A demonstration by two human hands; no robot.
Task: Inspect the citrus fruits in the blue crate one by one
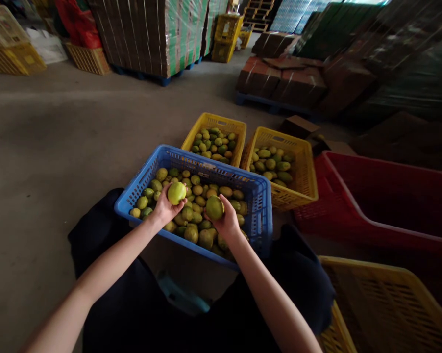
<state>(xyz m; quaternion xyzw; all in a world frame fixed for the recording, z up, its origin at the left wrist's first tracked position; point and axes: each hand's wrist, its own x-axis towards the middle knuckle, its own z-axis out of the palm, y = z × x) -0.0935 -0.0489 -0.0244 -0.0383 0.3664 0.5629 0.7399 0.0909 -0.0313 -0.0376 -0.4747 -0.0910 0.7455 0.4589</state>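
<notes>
My left hand point(164, 208) holds a bright yellow-green lemon point(177, 193), its fingers curled round the underside. In my right hand point(228, 221) is a darker green lemon point(215, 208), gripped from the right side. Both hands are above a blue plastic crate point(257, 223) between my knees, and the two lemons are apart from each other. Many green and yellow lemons point(191, 233) lie loose in this crate, heaped more to the left and front than at its right end. My forearms hide part of the crate's near rim.
Behind the blue crate stand two yellow crates of similar fruit, one at the back point(239, 128) and one to the right point(298, 196). A large red bin point(316, 206) is further right, with another yellow crate point(368, 267) at lower right. Wrapped pallet stacks point(147, 39) line the background.
</notes>
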